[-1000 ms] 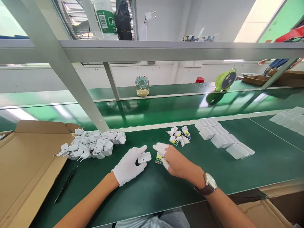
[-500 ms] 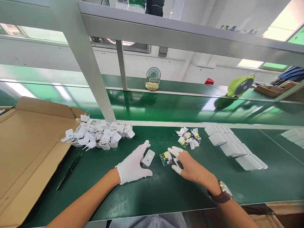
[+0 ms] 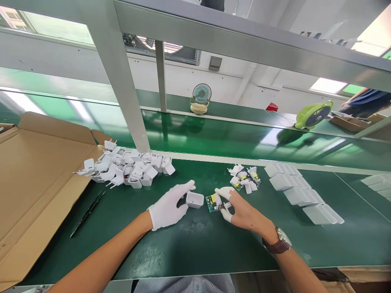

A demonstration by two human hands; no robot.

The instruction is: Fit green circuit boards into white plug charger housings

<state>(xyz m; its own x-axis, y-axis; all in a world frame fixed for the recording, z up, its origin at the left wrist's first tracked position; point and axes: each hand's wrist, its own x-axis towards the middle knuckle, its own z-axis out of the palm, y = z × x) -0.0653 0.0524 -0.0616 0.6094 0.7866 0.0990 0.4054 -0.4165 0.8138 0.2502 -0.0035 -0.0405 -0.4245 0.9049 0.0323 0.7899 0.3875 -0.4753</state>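
Note:
My left hand (image 3: 171, 205), in a white glove, has its thumb and fingers around the near end of a small white plastic case (image 3: 194, 200), whose open side faces up. Just right of it, my right hand (image 3: 241, 211), with white finger cots on its fingertips, pinches a small green circuit board (image 3: 213, 203) with a yellow part and white pieces on it. The board lies close to the tabletop, a short gap from the case. Part of the board's right end is hidden by my fingers.
White plug cases with prongs (image 3: 128, 167) lie heaped at the left beside an open cardboard box (image 3: 45, 175). Black tweezers (image 3: 88, 213) rest nearby. More circuit boards (image 3: 244, 178) sit behind my right hand. White cases (image 3: 301, 193) stand in rows at right. A person (image 3: 366, 101) is at far right.
The case has turned from upright-slanted to lying crosswise at my left fingers, which have closed in on it. My right fingers have closed on the board. The view has shifted slightly.

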